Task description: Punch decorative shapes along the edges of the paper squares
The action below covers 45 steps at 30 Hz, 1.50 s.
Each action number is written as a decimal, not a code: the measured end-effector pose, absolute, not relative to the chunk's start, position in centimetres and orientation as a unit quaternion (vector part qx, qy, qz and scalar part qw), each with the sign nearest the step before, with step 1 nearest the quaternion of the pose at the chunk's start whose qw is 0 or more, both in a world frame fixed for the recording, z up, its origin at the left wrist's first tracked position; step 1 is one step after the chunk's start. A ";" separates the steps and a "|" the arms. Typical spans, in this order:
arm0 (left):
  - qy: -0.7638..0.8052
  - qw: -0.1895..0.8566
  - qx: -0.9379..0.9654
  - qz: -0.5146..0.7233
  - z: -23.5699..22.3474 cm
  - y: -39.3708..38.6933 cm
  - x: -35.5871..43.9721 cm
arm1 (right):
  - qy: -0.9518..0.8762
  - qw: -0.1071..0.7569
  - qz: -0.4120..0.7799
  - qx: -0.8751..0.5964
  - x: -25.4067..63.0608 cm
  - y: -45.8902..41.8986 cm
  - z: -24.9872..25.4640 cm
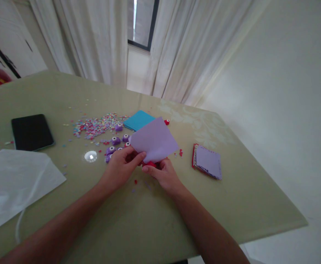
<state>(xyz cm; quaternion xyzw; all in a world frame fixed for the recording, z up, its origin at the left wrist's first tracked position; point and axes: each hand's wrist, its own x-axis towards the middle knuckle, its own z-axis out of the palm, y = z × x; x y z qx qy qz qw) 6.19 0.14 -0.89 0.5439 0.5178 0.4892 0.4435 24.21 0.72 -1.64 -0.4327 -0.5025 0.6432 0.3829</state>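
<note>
A sheet of purple paper (155, 141) is pinched at its lower left edge by my left hand (123, 165), thumb on top. My right hand (164, 174) closes around a small red craft punch (150, 164), its thumb resting on it, at the near edge of the sheet. The hand hides most of this punch, so I cannot tell whether the paper sits in its slot. Just left of the sheet lie several purple craft punches (115, 140) with white round tops. Behind the sheet, partly covered by it, is a stack of blue paper (139, 120).
Small coloured paper cutouts (97, 126) are heaped at the back left. Another red punch (167, 121) lies behind the sheet. To the right sits a stack of punched paper pieces (207, 161). Leftward are a clear round disc (91, 156), a dark tablet (32, 132) and a white bag (17, 183).
</note>
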 end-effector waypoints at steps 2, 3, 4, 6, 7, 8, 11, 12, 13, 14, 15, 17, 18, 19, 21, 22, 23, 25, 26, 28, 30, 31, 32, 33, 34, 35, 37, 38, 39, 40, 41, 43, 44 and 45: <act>0.517 0.443 0.544 0.491 -1.0 0.1 6.2 | -0.503 0.377 0.645 -0.435 24.2 0.8 -1.6; 0.519 0.439 0.544 0.492 -1.0 0.1 6.2 | -0.504 0.374 0.646 -0.435 24.2 0.8 -1.6; 0.521 0.436 0.543 0.493 -1.0 0.1 6.2 | -0.506 0.371 0.646 -0.434 24.3 0.8 -1.5; 0.522 0.433 0.538 0.500 -0.9 0.1 6.2 | -0.511 0.369 0.646 -0.430 24.3 0.8 -1.3; 0.522 0.435 0.533 0.505 -0.8 0.1 6.2 | -0.514 0.369 0.647 -0.425 24.4 0.8 -1.3; 0.521 0.438 0.526 0.510 -0.7 0.1 6.2 | -0.516 0.367 0.650 -0.420 24.4 0.8 -1.2; 0.528 0.436 0.505 0.526 -0.3 0.1 6.1 | -0.516 0.345 0.672 -0.404 24.4 0.7 -1.2; 0.532 0.431 0.499 0.531 -0.2 0.1 6.1 | -0.515 0.336 0.680 -0.400 24.5 0.6 -1.2; 0.537 0.426 0.496 0.534 -0.1 0.1 6.0 | -0.513 0.327 0.687 -0.398 24.5 0.6 -1.2; 0.542 0.421 0.492 0.536 -0.1 0.1 6.0 | -0.514 0.318 0.690 -0.398 24.6 0.6 -1.2; 0.545 0.418 0.490 0.537 0.0 0.1 5.9 | -0.519 0.309 0.690 -0.399 24.7 0.6 -1.2; 0.548 0.416 0.486 0.540 0.2 0.1 5.8 | -0.537 0.297 0.677 -0.406 24.9 0.7 -1.1; 0.548 0.416 0.485 0.540 0.2 0.1 5.7 | -0.546 0.295 0.668 -0.410 25.1 0.8 -1.1; 0.549 0.416 0.484 0.540 0.3 0.1 5.7 | -0.553 0.296 0.660 -0.413 25.2 0.8 -1.0; 0.552 0.416 0.482 0.539 0.4 0.1 5.7 | -0.560 0.302 0.650 -0.416 25.4 1.1 -1.0; 0.554 0.415 0.482 0.538 0.4 0.1 5.7 | -0.560 0.306 0.647 -0.417 25.5 1.1 -1.0; 0.555 0.414 0.482 0.538 0.4 0.1 5.7 | -0.560 0.308 0.645 -0.418 25.5 1.2 -1.0; 0.554 0.413 0.481 0.539 0.4 0.1 5.7 | -0.560 0.312 0.641 -0.422 25.6 1.3 -1.1; 0.554 0.413 0.481 0.540 0.4 0.1 5.7 | -0.559 0.314 0.638 -0.425 25.6 1.3 -1.1; 0.554 0.413 0.480 0.541 0.4 0.1 5.7 | -0.559 0.319 0.633 -0.431 25.6 1.3 -1.2; 0.554 0.412 0.482 0.540 0.5 0.1 5.7 | -0.561 0.325 0.628 -0.431 25.6 1.3 -1.2; 0.555 0.410 0.483 0.539 0.5 0.1 5.7 | -0.561 0.330 0.627 -0.427 25.6 1.3 -1.2; 0.555 0.409 0.484 0.539 0.5 0.1 5.7 | -0.559 0.339 0.628 -0.423 25.6 1.4 -1.2; 0.555 0.407 0.484 0.540 0.5 0.1 5.7 | -0.553 0.351 0.628 -0.420 25.6 1.4 -1.2; 0.555 0.406 0.484 0.542 0.5 0.1 5.7 | -0.544 0.366 0.629 -0.418 25.6 1.4 -1.2; 0.554 0.406 0.484 0.543 0.5 0.1 5.7 | -0.534 0.381 0.629 -0.417 25.6 1.5 -1.1; 0.552 0.408 0.484 0.542 0.5 0.1 5.7 | -0.515 0.408 0.625 -0.421 25.6 1.5 -1.1; 0.552 0.410 0.485 0.541 0.5 0.1 5.6 | -0.510 0.417 0.622 -0.423 25.6 1.6 -1.0; 0.552 0.411 0.486 0.539 0.5 0.1 5.6 | -0.508 0.424 0.618 -0.424 25.6 1.6 -0.9; 0.551 0.411 0.489 0.537 0.5 0.1 5.6 | -0.509 0.428 0.615 -0.424 25.6 1.6 -0.9; 0.551 0.412 0.492 0.534 0.5 0.1 5.6 | -0.512 0.430 0.611 -0.423 25.6 1.6 -0.8; 0.547 0.421 0.500 0.523 0.4 0.2 5.7 | -0.519 0.437 0.600 -0.424 25.5 1.6 -0.8; 0.545 0.428 0.504 0.516 0.4 0.2 5.7 | -0.519 0.443 0.592 -0.429 25.5 1.6 -0.9; 0.542 0.437 0.508 0.508 0.3 0.2 5.8 | -0.518 0.451 0.582 -0.436 25.6 1.6 -0.9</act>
